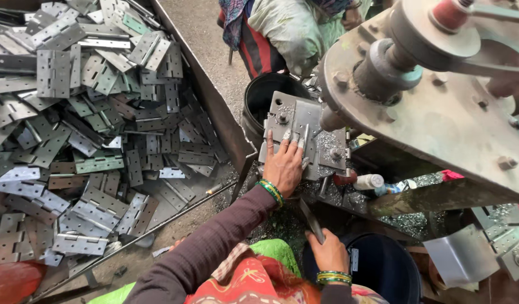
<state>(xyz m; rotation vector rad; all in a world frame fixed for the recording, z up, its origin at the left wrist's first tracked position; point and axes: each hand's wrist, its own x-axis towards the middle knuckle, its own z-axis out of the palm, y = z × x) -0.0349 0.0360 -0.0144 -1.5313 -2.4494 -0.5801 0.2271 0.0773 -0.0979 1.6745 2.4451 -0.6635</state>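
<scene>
Hinges (pixel 96 129) lie heaped in the tray (pixel 214 107) at left, a large stock apparently not yet worked. Left hand (pixel 283 166) presses flat, fingers spread, on a hinge (pixel 297 138) seated on the press bed (pixel 304 121). Right hand (pixel 328 253) is closed round a metal strip (pixel 311 219) above the dark bucket (pixel 383 264).

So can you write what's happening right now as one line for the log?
left hand: flat on hinge piece on press bed | right hand: gripping dark metal strip | hinge pile: in tray, left
</scene>
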